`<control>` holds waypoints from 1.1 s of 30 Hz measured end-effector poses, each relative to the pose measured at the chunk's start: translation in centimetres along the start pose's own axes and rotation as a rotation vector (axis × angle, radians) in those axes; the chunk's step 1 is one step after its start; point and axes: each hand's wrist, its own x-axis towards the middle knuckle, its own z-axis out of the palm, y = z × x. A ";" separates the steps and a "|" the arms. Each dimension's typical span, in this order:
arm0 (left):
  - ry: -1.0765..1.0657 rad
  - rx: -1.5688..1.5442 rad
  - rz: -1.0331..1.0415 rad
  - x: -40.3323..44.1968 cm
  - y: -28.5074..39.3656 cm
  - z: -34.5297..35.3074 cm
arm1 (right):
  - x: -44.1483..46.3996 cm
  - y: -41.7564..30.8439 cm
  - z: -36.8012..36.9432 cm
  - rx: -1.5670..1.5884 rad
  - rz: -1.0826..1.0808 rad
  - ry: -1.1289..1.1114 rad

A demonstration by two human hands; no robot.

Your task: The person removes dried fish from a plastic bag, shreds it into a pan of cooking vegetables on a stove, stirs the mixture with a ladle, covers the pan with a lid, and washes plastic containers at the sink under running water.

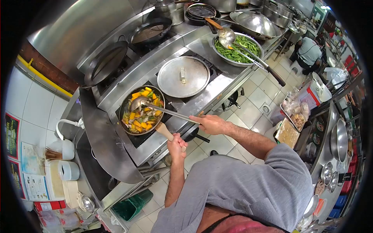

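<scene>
1. Nearest, the left hand [177, 145] is gripping a pale wooden handle [164, 131] that is meeting the wok's near rim.
2. The right hand [213, 125], right of the wok, is clasping a long-handled metal ladle [138, 102] by its shaft; its bowl is resting inside the wok.
3. The wok [126, 98] is sitting on the stove, holding yellow-orange vegetable chunks [145, 93]. Loaded, it is probably feeling heavy and hot, with the wood offering the safer hold. The ladle is likely staying stiff, best taken high on its shaft, perhaps slippery if greasy; the chunks are looking soft enough to crush.
4. Beside the wok, a flat metal lid [186, 83] is lying over the neighbouring burner.
5. Around the wok, the steel stovetop [227, 81] is gleaming, seemingly smooth.
6. Farther right of the wok, a metal bowl [234, 63] is holding cut green vegetables [221, 50], a second ladle [226, 36] lying across.
7. Well beyond the wok, a person [309, 51] is crouching on pale floor tiles [254, 88].
</scene>
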 end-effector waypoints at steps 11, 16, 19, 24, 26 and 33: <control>-0.025 -0.137 -0.065 -0.3 1.0 -1.7 | 5.2 -1.1 4.3 0.372 0.029 0.084; -0.023 -0.070 -0.044 2.0 1.9 -2.7 | 3.6 -2.9 0.8 0.258 0.003 -0.050; -0.022 -0.075 -0.032 3.6 2.5 -3.4 | 1.3 -1.1 -1.1 0.141 0.002 -0.087; -0.014 -0.047 0.043 2.4 0.3 -2.1 | 0.2 0.4 -1.6 0.096 -0.122 0.117; 0.015 -0.080 0.006 -0.1 0.3 -0.2 | 1.6 0.6 0.3 0.159 -0.047 0.140; -0.021 -0.100 -0.035 2.3 2.1 -2.5 | 2.3 -4.7 3.8 0.943 0.297 -0.024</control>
